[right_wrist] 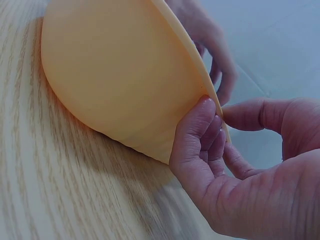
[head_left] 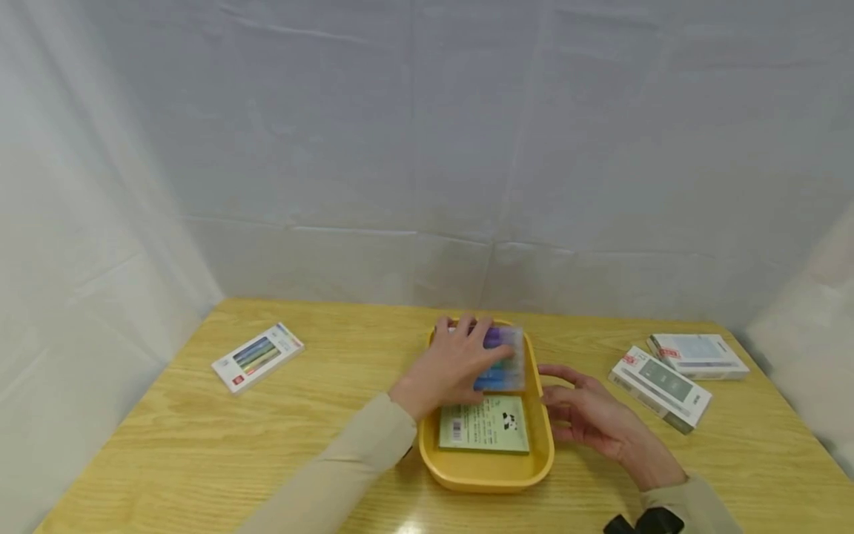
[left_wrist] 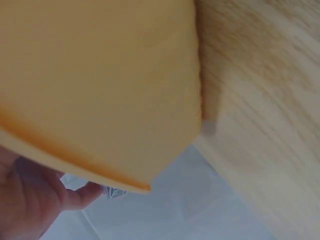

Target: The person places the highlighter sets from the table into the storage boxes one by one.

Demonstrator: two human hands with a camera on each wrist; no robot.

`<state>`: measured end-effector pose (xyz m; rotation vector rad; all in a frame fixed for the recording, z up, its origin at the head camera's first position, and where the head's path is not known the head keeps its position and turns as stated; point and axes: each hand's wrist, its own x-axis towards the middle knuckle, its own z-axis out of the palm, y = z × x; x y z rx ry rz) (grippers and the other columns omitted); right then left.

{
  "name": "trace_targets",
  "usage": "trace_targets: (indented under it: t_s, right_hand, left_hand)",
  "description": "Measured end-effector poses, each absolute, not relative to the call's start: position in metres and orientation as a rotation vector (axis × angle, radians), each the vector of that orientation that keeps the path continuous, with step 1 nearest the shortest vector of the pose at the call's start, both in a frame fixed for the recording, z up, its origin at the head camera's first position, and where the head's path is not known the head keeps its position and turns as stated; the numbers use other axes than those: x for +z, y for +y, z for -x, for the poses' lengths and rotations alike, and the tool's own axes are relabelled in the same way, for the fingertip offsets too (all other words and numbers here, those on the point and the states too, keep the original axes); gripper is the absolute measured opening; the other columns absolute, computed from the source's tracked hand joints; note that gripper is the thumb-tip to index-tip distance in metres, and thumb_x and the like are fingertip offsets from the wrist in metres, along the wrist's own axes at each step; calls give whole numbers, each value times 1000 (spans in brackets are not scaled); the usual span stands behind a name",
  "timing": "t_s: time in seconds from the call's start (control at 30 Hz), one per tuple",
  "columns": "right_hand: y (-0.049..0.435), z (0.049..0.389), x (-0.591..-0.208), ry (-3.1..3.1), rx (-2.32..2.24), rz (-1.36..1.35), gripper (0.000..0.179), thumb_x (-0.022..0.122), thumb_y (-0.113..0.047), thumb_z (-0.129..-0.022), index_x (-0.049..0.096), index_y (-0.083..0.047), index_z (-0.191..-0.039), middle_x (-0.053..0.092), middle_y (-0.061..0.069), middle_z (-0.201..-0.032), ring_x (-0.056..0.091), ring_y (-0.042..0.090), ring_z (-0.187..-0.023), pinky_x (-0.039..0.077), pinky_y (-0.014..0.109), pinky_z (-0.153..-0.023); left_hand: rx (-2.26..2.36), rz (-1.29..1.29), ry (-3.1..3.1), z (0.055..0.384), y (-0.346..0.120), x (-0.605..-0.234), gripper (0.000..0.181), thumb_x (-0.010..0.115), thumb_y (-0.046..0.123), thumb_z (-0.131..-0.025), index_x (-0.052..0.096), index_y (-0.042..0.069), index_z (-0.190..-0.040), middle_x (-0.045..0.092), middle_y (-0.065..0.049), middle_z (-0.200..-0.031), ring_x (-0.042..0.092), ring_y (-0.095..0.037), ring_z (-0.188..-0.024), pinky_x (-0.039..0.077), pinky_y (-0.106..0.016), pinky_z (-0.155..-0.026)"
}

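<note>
A yellow plastic basket (head_left: 487, 482) stands in the middle of the table. In its far half lies a clear case of colored pens (head_left: 503, 378), blue to purple. My left hand (head_left: 460, 363) grips this case from above, fingers spread across it and the thumb at its near edge. The palm hides much of the case. A green booklet or pad with a panda picture (head_left: 494, 426) lies flat in the near half. At the basket's right side, my right hand (right_wrist: 245, 155) pinches the rim between thumb and curled fingers.
On the left of the table (head_left: 180, 445) lies a white box with a window showing colored pens (head_left: 256, 357). Two white and grey boxes lie on the right, the nearer box (head_left: 660, 389) close against the farther box (head_left: 697, 356). A pale curtain (head_left: 427, 148) hangs behind.
</note>
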<state>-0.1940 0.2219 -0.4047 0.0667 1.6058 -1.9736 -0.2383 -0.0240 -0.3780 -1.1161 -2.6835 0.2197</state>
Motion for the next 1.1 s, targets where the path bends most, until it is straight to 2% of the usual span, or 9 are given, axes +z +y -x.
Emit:
trace_targets:
  t_s: [0.4,0.83,1.1]
  right_hand:
    - [220,194,-403,1626,-1966,-96,73,58,-15,-100,16,-8,-160,70,3,-114,70,14,-98,62,34,-83]
    - [222,194,-403,1631,-1952,-105,73,58,-15,-101,16,-8,-160,69,4,-117,70,14,-100,62,35,-85]
    - [222,194,-405,1595,-1974,-61,73,56,-13,-102,14,-8,-160,70,3,-113,71,14,-99,62,35,-84]
  left_hand:
    - [228,1102,-2821,247,-22,-382,72,80,50,-79,51,42,-145,47,-6,-148,47,-31,-132,44,-57,-103]
    - [113,1133,-2924,247,-22,-381,66,77,44,-82,51,42,-144,44,-5,-153,44,-30,-137,40,-56,-109]
    - [-65,1158,-3090,248,-23,-381,60,78,40,-83,51,46,-137,43,-4,-153,43,-28,-136,39,-52,-109]
